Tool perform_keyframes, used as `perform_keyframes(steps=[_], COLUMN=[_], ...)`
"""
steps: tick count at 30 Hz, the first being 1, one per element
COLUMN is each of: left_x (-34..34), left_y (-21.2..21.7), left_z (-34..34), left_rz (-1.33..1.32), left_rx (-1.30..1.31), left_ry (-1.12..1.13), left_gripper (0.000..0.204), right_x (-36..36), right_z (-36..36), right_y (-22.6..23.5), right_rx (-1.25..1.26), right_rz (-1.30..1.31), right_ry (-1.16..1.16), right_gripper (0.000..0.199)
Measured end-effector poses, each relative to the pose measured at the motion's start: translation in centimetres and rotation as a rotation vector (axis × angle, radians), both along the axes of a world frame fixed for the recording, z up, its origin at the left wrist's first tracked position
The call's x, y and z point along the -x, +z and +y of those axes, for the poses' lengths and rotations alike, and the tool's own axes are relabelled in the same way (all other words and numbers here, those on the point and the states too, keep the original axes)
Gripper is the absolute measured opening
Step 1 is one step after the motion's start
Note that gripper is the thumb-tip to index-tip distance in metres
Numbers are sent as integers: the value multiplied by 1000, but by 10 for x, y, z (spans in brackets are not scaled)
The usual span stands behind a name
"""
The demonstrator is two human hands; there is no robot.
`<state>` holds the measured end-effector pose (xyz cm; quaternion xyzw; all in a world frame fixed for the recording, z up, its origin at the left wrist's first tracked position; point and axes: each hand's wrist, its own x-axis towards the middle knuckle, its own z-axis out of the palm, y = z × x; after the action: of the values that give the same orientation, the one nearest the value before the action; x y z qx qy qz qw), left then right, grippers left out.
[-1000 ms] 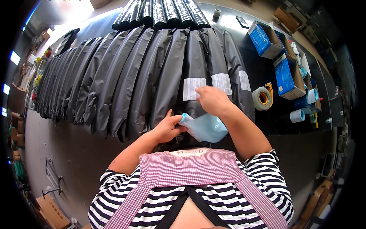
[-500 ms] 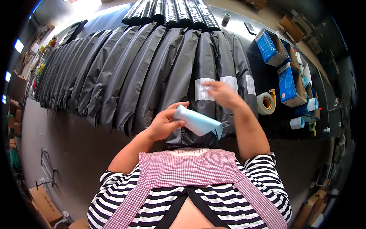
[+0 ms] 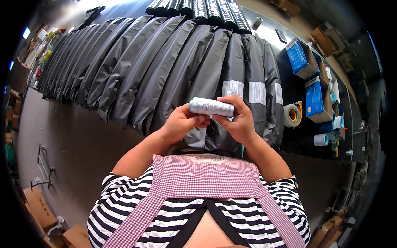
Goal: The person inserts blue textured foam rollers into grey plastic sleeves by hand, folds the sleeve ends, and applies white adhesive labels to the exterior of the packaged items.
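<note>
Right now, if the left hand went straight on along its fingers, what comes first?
Probably the right hand, at the right end of the white printed cylindrical roll; depth is unclear.

From the white printed roll we hold, puffy matte-black plastic packages lie packed side by side from nine to two o'clock; we could pass above them. Between these and blue cardboard boxes, farther out at two, runs a narrow lane of dark tabletop, pinched at three by a translucent tape roll.
</note>
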<state>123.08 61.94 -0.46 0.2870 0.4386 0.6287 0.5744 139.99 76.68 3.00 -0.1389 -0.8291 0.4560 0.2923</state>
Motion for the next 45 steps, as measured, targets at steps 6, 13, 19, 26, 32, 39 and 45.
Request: perform_keyframes(steps=[6, 13, 19, 26, 32, 39, 45], left_x=[-5, 0, 11, 21, -27, -45, -44], left_y=[9, 2, -6, -28, -61, -70, -63], left_z=[-1, -11, -19, -5, 13, 20, 17], left_rz=[-28, 71, 211, 1074, 1130, 988, 1043], left_rx=[9, -20, 122, -53, -62, -215, -155], left_ry=[142, 189, 147, -116, -24, -52, -77], left_gripper=[26, 24, 20, 22, 17, 19, 14], right_x=[4, 9, 26, 46, 67, 68, 63], right_z=[-7, -13, 16, 184, 161, 97, 84], right_y=[17, 28, 27, 64, 53, -76, -96], right_rx=[-346, -620, -330, 685, 617, -194, -445], right_rz=[16, -97, -258, -500, -232, 140, -104], right_ry=[-65, -45, 146, -10, -248, -128, 32], right_gripper=[45, 31, 24, 42, 48, 31, 36])
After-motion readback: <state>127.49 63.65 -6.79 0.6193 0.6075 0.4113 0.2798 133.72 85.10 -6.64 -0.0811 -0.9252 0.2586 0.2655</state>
